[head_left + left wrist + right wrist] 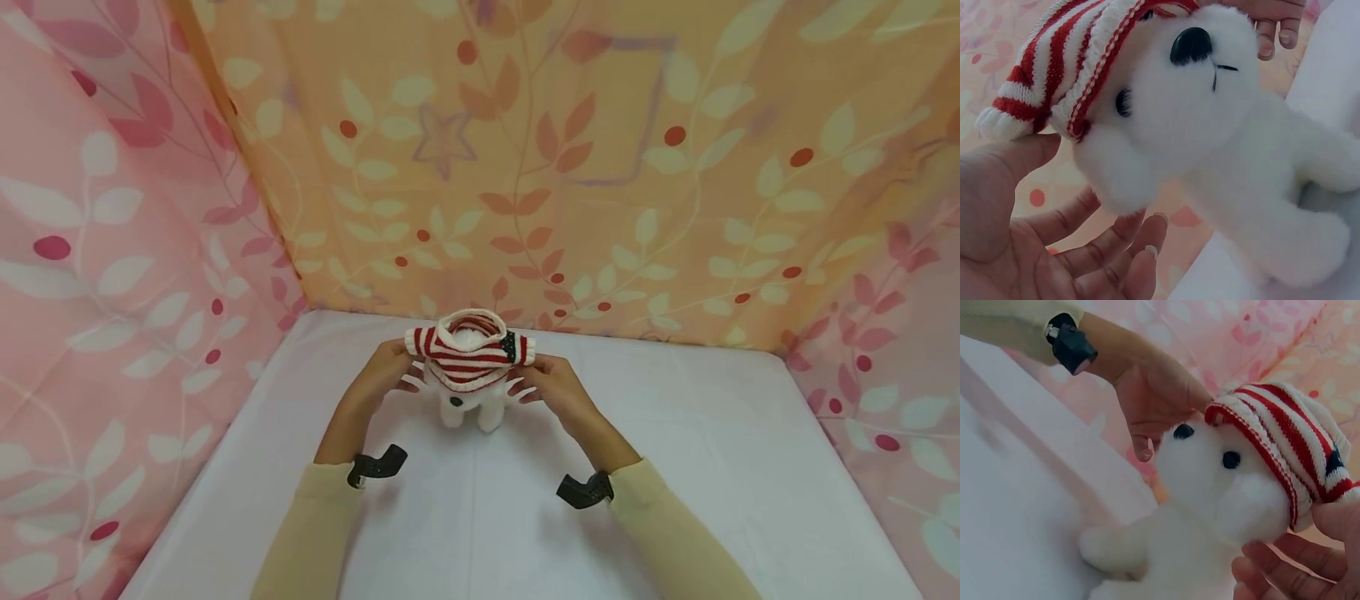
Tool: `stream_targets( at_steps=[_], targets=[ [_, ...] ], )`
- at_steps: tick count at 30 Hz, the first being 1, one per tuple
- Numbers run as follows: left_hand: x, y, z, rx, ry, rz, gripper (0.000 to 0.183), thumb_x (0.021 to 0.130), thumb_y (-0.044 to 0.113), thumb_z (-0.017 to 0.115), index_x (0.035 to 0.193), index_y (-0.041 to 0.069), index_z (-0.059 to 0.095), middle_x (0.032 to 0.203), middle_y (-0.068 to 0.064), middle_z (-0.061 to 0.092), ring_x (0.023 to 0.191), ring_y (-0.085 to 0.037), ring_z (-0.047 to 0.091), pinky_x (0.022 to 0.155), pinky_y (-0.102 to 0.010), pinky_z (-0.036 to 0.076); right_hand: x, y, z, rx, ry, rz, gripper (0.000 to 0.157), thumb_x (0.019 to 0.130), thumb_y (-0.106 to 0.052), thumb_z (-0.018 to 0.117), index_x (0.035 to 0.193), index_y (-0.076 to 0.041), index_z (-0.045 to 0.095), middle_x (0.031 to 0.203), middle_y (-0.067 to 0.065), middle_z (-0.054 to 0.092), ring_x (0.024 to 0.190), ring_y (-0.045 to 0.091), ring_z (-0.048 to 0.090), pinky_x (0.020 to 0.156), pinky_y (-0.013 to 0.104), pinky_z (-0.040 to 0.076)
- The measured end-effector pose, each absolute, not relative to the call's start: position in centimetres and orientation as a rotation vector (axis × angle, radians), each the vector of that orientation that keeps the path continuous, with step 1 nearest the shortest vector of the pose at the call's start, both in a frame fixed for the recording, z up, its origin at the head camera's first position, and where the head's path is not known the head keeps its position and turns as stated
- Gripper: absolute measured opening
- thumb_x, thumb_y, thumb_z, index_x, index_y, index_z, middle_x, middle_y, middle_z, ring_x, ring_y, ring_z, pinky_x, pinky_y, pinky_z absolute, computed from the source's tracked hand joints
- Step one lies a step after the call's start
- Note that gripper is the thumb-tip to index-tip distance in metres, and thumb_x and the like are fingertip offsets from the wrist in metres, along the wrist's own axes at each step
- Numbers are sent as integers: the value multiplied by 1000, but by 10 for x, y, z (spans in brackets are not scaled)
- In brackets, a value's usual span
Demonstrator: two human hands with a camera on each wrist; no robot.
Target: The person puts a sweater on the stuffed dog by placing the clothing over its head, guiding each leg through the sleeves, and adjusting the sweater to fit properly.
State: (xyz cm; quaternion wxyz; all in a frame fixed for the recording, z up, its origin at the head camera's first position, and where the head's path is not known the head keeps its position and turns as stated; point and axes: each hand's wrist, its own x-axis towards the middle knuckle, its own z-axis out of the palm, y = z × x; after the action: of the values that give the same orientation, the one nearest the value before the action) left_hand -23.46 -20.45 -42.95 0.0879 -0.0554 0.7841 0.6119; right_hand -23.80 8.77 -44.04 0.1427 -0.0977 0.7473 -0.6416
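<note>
A white plush bear (1229, 144) with a black nose stands upright on the white-covered table. A red-and-white striped knit sweater (468, 358) with a dark blue patch sits over the top of its head, its hem above the eyes and its neck opening facing up. My left hand (382, 375) is at one sleeve; its thumb (1041, 153) touches the knit, and its other fingers spread loosely beside the bear's ear (1116, 169). At the opposite sleeve, my right hand (551, 383) rests its thumb against the sweater, with fingers (1297, 565) loosely bent under the other ear.
The white table cover (465, 517) runs toward me. Close behind the bear rises a yellow leaf-patterned cloth (480, 208), with pink leaf-patterned cloths (112, 275) at both sides. Each wrist wears a black camera mount (382, 462).
</note>
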Motion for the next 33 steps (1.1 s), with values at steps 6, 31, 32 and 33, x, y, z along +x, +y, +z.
stream_targets(
  at_steps=[6,31,32,33],
  targets=[
    [-232,-200,-432,-108,2329,1849,37,101,23,57,130,0,60,114,-15,66,82,-21,66,59,-31,56,-236,83,-437,-225,2205,-1860,33,102,-25,61,123,0,68,105,13,74,94,38,71,76,36,59],
    [-217,-206,-462,-185,2279,1999,24,104,17,50,109,-3,62,101,-12,68,90,-37,72,58,-30,57,-232,86,-453,-67,2259,-1842,29,101,-28,63,102,0,73,99,13,76,88,28,73,87,48,55],
    [-216,-206,-465,-183,2277,1991,24,104,17,50,109,-2,63,100,-12,68,90,-37,73,58,-30,57,-231,86,-454,-72,2258,-1838,29,100,-28,64,101,-1,73,99,13,76,88,28,73,86,48,55],
    [-215,-206,-469,-178,2279,1974,23,104,17,50,109,-2,63,100,-12,68,89,-37,73,59,-30,57,-231,86,-455,-72,2260,-1830,29,100,-28,64,101,-1,73,98,13,76,87,28,73,85,47,55]
  ],
)
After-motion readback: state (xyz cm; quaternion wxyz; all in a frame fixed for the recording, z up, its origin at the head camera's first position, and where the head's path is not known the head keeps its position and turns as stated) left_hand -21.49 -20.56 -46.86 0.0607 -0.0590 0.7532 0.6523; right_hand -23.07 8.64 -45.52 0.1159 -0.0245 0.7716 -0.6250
